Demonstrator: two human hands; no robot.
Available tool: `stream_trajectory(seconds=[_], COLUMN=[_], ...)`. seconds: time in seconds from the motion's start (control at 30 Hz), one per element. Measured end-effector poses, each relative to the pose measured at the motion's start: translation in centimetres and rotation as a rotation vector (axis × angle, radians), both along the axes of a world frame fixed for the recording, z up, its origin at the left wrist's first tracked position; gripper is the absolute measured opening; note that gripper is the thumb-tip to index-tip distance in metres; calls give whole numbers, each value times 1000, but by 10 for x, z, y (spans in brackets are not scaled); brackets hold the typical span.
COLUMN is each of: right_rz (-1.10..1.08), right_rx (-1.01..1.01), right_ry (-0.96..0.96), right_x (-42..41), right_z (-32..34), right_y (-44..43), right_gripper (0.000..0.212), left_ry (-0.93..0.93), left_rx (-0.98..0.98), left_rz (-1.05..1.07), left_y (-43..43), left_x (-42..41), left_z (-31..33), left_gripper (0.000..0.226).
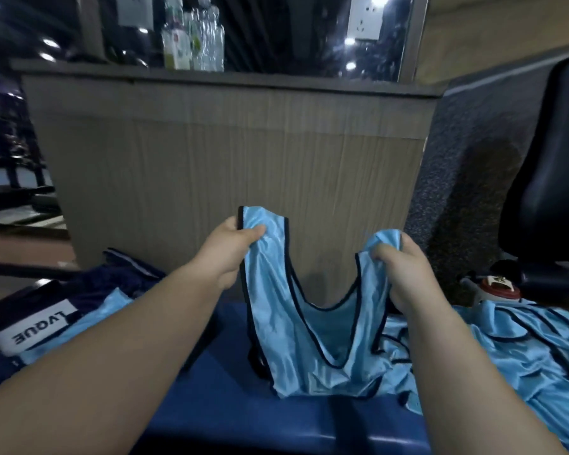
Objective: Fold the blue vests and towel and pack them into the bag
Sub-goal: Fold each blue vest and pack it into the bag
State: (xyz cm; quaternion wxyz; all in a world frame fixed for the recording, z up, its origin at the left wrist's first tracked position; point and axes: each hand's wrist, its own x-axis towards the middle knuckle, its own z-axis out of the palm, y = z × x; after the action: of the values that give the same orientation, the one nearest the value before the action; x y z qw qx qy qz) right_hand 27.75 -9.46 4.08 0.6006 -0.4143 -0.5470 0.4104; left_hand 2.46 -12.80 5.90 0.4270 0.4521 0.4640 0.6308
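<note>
Bag (79, 287), dark navy with a white label, lies at the far left on the blue desk (227, 405). A light blue folded vest (89, 326) rests on it, just beside the label; whether it sits inside the bag or only on top, I cannot tell.

Next, the left hand (225, 249) pinches one shoulder strap of the held vest (309, 349), thumb on the near face of the strap and fingers behind it. The held vest hangs between the hands, its neck opening dipping in a deep U and its lower hem touching the desk.

The right hand (404, 274) grips the other strap, fingers curled round bunched cloth, at about the same height as the left hand.

Further right, a loose pile (523, 349) of blue vests sprawls on the desk, touching the held vest's lower edge. A black chair (552, 175) stands behind the pile.
</note>
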Motion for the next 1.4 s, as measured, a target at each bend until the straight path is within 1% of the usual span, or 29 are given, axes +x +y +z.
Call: stream_trajectory(seconds=[0.1, 0.23, 0.3, 0.43, 0.5, 0.6, 0.77, 0.87, 1.0, 1.13, 1.2, 1.23, 1.3, 1.33, 1.4], right_rz=[-13, -73, -116, -153, -167, -163, -138, -136, -126, -72, -57, -57, -51, -48, -28], right_rx=[118, 221, 259, 309, 334, 374, 390, 371, 336, 323, 317, 319, 314, 305, 293], right_ry=[-13, 44, 48, 119, 121, 128, 126, 92, 50, 14, -20, -31, -31, -32, -47], right_x=[0, -2, -4, -8, -11, -17, -23, -23, -19, -13, -12, -11, -10, -10, -9], right_z=[37, 86, 110, 155, 174, 198, 216, 217, 215, 214, 213, 213, 213, 213, 212], right_y=[-9, -29, -40, -55, -62, -74, -83, -83, -83, -87, -88, -87, -83, -81, -79], right_gripper=[14, 13, 12, 12, 11, 10, 11, 16, 30, 25, 25, 26, 30, 31, 28], left_ry=[0, 14, 14, 47, 81, 136, 216, 257, 350, 408, 368, 330, 276, 279, 302], left_rx=[78, 182, 241, 346, 368, 373, 387, 377, 348, 296, 271, 260, 241, 227, 180], left_rz=[66, 139, 191, 267, 293, 304, 356, 374, 418, 458, 446, 423, 371, 361, 362], left_y=[-13, -38, -52, -81, -94, -112, -122, -121, -119, -122, -122, -121, -118, -118, -116], left_x=[-22, -50, -65, -92, -102, -109, -116, -118, -127, -135, -139, -141, -144, -143, -143], left_z=[30, 82, 110, 158, 176, 196, 208, 207, 202, 200, 200, 200, 200, 199, 198], left_gripper=[20, 19, 19, 17, 19, 13, 14, 31, 33, 56, 60, 56, 36, 27, 21])
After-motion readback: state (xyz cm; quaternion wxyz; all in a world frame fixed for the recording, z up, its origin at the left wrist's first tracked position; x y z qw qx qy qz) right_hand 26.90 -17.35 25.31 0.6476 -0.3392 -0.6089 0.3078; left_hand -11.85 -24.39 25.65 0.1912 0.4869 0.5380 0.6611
